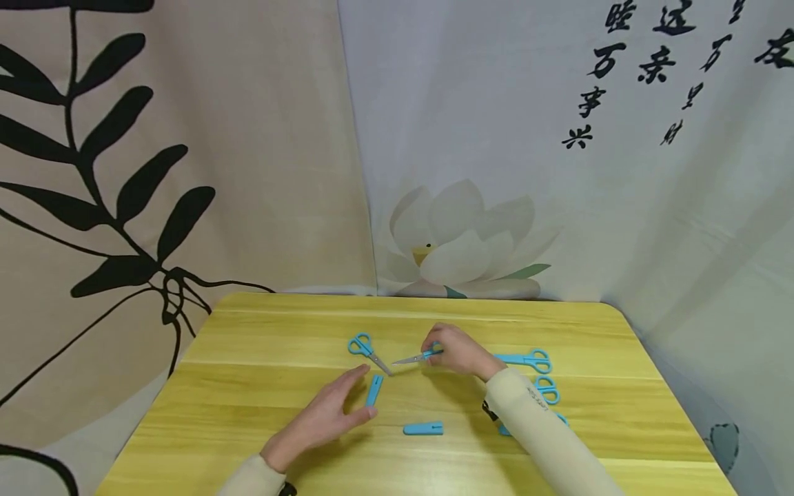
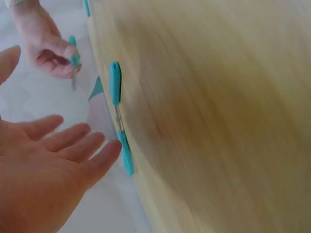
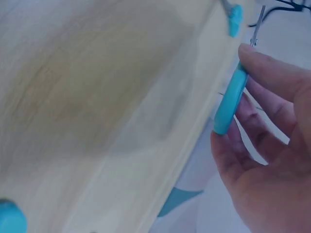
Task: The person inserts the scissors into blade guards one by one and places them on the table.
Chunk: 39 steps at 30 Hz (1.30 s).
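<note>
A: Read me the stock, right hand first.

B: Right hand (image 1: 459, 350): grasping one pair of scissors (image 1: 428, 355), blue handles pinched between thumb and fingers, blades bare and pointing towards your left side.

A: Left hand (image 1: 331, 406)?

B: Released; fingers extended, nothing held. One blue blade cover (image 1: 374, 390) lies between your fingers and thumb; whether you touch it, I cannot tell.

A: Remaining items?

B: One further pair, bare-bladed scissors (image 1: 372, 354), flat on the wooden table (image 1: 248, 386), beyond that cover, its tip near the tip of yours. One loose cover (image 1: 424, 428), nearer you, lying crosswise. At your right: upper scissors (image 1: 526, 359) and middle scissors (image 1: 546, 390), handles showing; below them a blue item (image 1: 505, 430), mostly behind your sleeve (image 1: 552, 434), kind uncertain.

A: Step in hand?

B: By my judgement, handling uncovered scissors: two pairs bare, two covers loose, none fitted to these blades.

A: Next move calls for?

B: If you mean to cover the held blades, a left-hand pinch on the nearer cover, its open end lined up with the tip, your right grip kept firm on the handles.
</note>
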Motion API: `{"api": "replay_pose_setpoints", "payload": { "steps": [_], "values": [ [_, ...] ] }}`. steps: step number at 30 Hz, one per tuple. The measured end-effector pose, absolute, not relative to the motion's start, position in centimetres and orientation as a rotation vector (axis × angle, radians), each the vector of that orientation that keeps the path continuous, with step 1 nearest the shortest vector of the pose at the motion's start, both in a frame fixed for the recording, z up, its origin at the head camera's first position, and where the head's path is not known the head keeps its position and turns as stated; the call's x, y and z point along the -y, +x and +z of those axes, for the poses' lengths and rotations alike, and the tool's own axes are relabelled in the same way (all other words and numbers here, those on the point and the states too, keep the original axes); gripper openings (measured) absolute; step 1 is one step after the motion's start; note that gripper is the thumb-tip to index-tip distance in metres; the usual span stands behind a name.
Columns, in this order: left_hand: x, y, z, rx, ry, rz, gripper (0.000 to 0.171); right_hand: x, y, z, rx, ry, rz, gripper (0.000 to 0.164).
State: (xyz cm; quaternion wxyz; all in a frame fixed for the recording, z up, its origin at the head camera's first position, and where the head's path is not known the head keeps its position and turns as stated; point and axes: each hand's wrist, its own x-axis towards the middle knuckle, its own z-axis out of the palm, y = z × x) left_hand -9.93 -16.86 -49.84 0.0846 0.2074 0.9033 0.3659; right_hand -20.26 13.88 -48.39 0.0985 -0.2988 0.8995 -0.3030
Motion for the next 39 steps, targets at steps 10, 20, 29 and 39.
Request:
{"api": "replay_pose_setpoints", "payload": {
  "steps": [10, 20, 29, 39],
  "values": [
    [16.0, -10.5, -50.3, -2.632, 0.553, 1.135, 0.082, -16.7, -18.2, -46.4, -2.771, -0.818, -1.022, 0.011],
    [15.2, -11.2, -50.1, -2.583, 0.718, 1.076, 0.079, -18.1, -15.4, -46.1, -2.855, -0.817, -1.029, 0.015],
    [14.7, -12.9, -50.6, -2.55, 0.877, 0.944, 0.07, -19.0, -13.3, -46.1, -2.9, -0.837, -1.009, 0.017],
    [15.1, -14.6, -51.6, -2.436, 0.921, 0.973, 0.069, -19.5, -12.3, -46.8, -2.953, -0.884, -0.998, 0.019]
  ]
}}
